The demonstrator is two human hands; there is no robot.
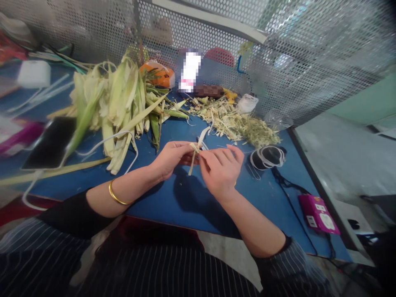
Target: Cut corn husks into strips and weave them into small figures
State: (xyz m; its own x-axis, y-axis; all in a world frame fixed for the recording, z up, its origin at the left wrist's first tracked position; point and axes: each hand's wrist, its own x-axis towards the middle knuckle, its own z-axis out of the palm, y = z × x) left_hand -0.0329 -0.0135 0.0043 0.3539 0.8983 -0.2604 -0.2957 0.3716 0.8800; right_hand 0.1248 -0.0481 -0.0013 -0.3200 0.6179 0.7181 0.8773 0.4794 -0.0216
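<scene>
Over the blue table [161, 202], my two hands meet at a small piece woven or folded from pale plant-leaf strips [195, 147]. My left hand [176, 156] pinches it from the left. From the right, the fingertips of my right hand [221, 167] close on it. One strip end sticks up and another hangs below the fingers. Something metallic, perhaps a blade, shows just behind the piece; what it is I cannot make out. A large bundle of pale green leaves [120, 99], like corn husks, lies beyond my left hand. A heap of shredded scraps [235, 121] lies beyond my right hand.
A black spool wound with white cord [267, 157] and a magenta packet [319, 214] sit at right. At left are a dark phone [51, 142] with a white cable and a white box [34, 74]. An orange packet [159, 74] stands before the perforated metal screen [192, 24].
</scene>
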